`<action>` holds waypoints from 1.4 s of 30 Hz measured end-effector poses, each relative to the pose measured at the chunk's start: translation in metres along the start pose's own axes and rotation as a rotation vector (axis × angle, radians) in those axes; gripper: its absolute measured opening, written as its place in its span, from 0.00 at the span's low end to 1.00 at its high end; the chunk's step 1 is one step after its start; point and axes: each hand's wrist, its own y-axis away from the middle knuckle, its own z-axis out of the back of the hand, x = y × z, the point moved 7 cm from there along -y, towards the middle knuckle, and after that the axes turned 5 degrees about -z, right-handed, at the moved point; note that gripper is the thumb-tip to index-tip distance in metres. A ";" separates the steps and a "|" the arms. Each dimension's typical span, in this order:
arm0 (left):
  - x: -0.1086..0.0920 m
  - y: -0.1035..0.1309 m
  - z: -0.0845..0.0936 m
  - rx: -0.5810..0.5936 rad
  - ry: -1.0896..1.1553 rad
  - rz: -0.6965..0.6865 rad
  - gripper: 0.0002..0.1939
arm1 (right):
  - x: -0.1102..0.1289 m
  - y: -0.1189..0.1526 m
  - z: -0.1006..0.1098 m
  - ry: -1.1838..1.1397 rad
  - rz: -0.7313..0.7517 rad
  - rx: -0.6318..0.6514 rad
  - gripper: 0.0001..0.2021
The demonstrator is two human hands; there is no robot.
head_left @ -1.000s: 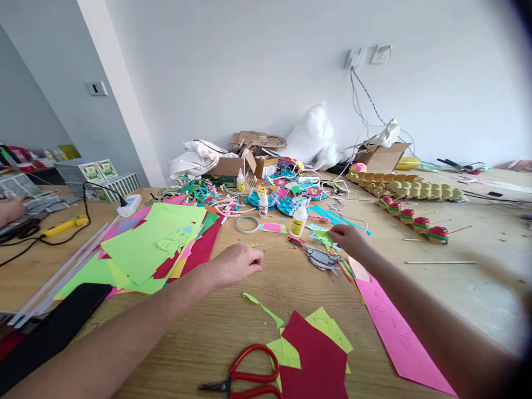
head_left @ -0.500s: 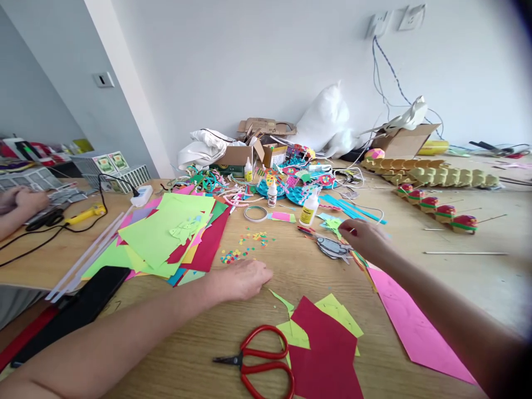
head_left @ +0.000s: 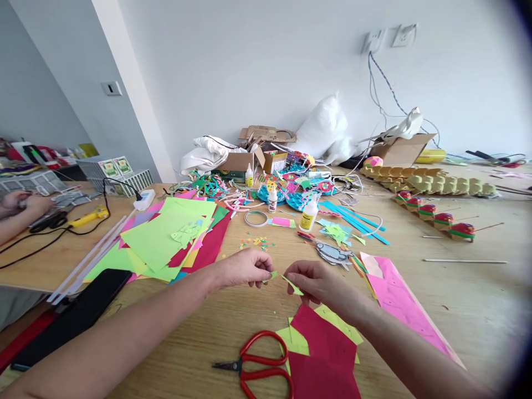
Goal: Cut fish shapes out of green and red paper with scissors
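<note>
My left hand [head_left: 245,267] pinches a small green paper scrap [head_left: 272,275] between thumb and fingertips. Close beside it, my right hand [head_left: 313,280] grips a longer pointed green paper scrap [head_left: 293,286]; a narrow gap parts the two pieces. Both hands are just above the wooden table. Below them lie red-handled scissors [head_left: 264,363], blades to the left, and sheets of dark red paper [head_left: 326,346] over yellow-green paper [head_left: 341,322]. A grey fish cutout [head_left: 333,254] rests beyond my right hand, near a green paper cutout [head_left: 336,231].
Coloured paper sheets [head_left: 160,238] are stacked at left beside a black phone-like slab [head_left: 78,310]. Glue bottles [head_left: 308,215], a tape roll [head_left: 256,218] and confetti [head_left: 257,243] lie ahead. Pink paper [head_left: 399,293] is at right. Another person's hands [head_left: 31,205] are at far left.
My right hand has come back from near the fish cutout toward my left hand. The green sliver from the table is now in its fingers. My left hand has risen slightly, holding a scrap.
</note>
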 end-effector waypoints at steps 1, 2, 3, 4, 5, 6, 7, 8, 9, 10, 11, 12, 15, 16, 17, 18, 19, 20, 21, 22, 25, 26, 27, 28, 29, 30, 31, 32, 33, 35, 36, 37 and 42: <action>-0.001 0.000 0.000 -0.026 0.041 0.003 0.03 | 0.000 -0.001 -0.001 -0.028 -0.005 -0.012 0.10; -0.002 0.000 0.001 -0.052 0.079 0.004 0.03 | 0.000 -0.002 -0.002 -0.045 -0.006 -0.021 0.10; -0.002 0.000 0.001 -0.077 0.112 0.004 0.03 | 0.000 -0.003 -0.002 -0.058 -0.004 -0.026 0.10; -0.003 -0.001 0.002 -0.100 0.140 0.003 0.03 | 0.000 -0.003 -0.003 -0.073 -0.002 -0.028 0.11; -0.004 -0.001 0.003 -0.123 0.162 0.000 0.03 | 0.001 -0.003 -0.003 -0.088 0.001 -0.035 0.11; -0.004 -0.002 0.005 -0.144 0.179 -0.004 0.03 | 0.001 -0.002 -0.002 -0.109 0.011 -0.050 0.11; -0.004 -0.002 0.006 -0.163 0.192 -0.009 0.03 | 0.002 -0.001 0.000 -0.138 0.026 -0.075 0.11; -0.004 -0.003 0.006 -0.177 0.203 -0.014 0.03 | 0.003 0.000 0.002 -0.172 0.047 -0.108 0.11; -0.004 -0.004 0.006 -0.185 0.214 -0.018 0.04 | 0.003 0.001 0.004 -0.207 0.076 -0.145 0.12; -0.003 -0.004 0.006 -0.187 0.224 -0.020 0.04 | 0.005 0.001 0.007 -0.224 0.115 -0.186 0.13; -0.003 -0.005 0.004 -0.183 0.237 -0.020 0.04 | 0.006 0.001 0.009 -0.217 0.160 -0.223 0.14; -0.002 -0.005 0.002 -0.176 0.251 -0.019 0.04 | 0.008 0.001 0.010 -0.188 0.203 -0.251 0.12; -0.002 -0.006 -0.006 -0.151 0.294 -0.012 0.05 | 0.011 -0.004 0.010 -0.052 0.288 -0.298 0.10; -0.003 -0.006 -0.009 -0.145 0.316 -0.011 0.05 | 0.011 -0.006 0.010 -0.017 0.303 -0.309 0.10; -0.004 -0.006 -0.011 -0.138 0.349 -0.012 0.05 | 0.012 -0.008 0.011 0.015 0.317 -0.322 0.10; -0.005 -0.006 -0.014 -0.130 0.396 -0.014 0.06 | 0.013 -0.008 0.011 0.057 0.335 -0.339 0.09; -0.005 -0.006 -0.016 -0.122 0.457 -0.013 0.06 | 0.015 -0.008 0.012 0.110 0.357 -0.358 0.07; -0.005 -0.006 -0.018 -0.117 0.529 -0.007 0.07 | 0.017 -0.007 0.012 0.172 0.381 -0.376 0.06; -0.005 -0.005 -0.020 -0.112 0.602 0.003 0.09 | 0.020 -0.006 0.013 0.242 0.408 -0.392 0.05; -0.004 -0.005 -0.021 -0.108 0.666 0.016 0.10 | 0.023 -0.003 0.012 0.317 0.437 -0.405 0.05; -0.001 -0.003 -0.024 -0.104 0.783 0.044 0.13 | 0.030 0.003 0.008 0.542 0.520 -0.409 0.07; -0.001 -0.003 -0.024 -0.107 0.805 0.044 0.14 | 0.030 0.005 0.006 0.608 0.542 -0.400 0.08; 0.000 -0.003 -0.024 -0.115 0.824 0.045 0.14 | 0.030 0.006 0.004 0.669 0.561 -0.388 0.09; 0.001 -0.003 -0.024 -0.124 0.848 0.046 0.13 | 0.030 0.007 0.002 0.724 0.575 -0.377 0.10; 0.001 -0.003 -0.024 -0.131 0.879 0.048 0.13 | 0.029 0.007 0.000 0.773 0.585 -0.367 0.10; 0.002 -0.003 -0.024 -0.134 0.914 0.054 0.12 | 0.028 0.007 -0.001 0.816 0.592 -0.360 0.11; 0.003 -0.004 -0.025 -0.134 0.952 0.066 0.10 | 0.027 0.007 -0.003 0.853 0.596 -0.355 0.12; 0.004 -0.004 -0.027 -0.131 0.987 0.081 0.09 | 0.026 0.007 -0.004 0.881 0.600 -0.349 0.12; 0.005 -0.005 -0.029 -0.123 1.018 0.099 0.09 | 0.026 0.008 -0.006 0.910 0.605 -0.341 0.11; 0.007 -0.005 -0.034 -0.105 1.046 0.126 0.11 | 0.027 0.010 -0.010 0.989 0.612 -0.323 0.11; 0.007 -0.005 -0.036 -0.095 1.046 0.126 0.11 | 0.028 0.011 -0.012 1.037 0.606 -0.317 0.11; 0.006 -0.005 -0.038 -0.081 1.045 0.117 0.11 | 0.029 0.011 -0.014 1.083 0.594 -0.314 0.11; 0.002 -0.002 -0.039 -0.072 1.041 0.060 0.13 | 0.032 0.012 -0.014 1.139 0.519 -0.325 0.11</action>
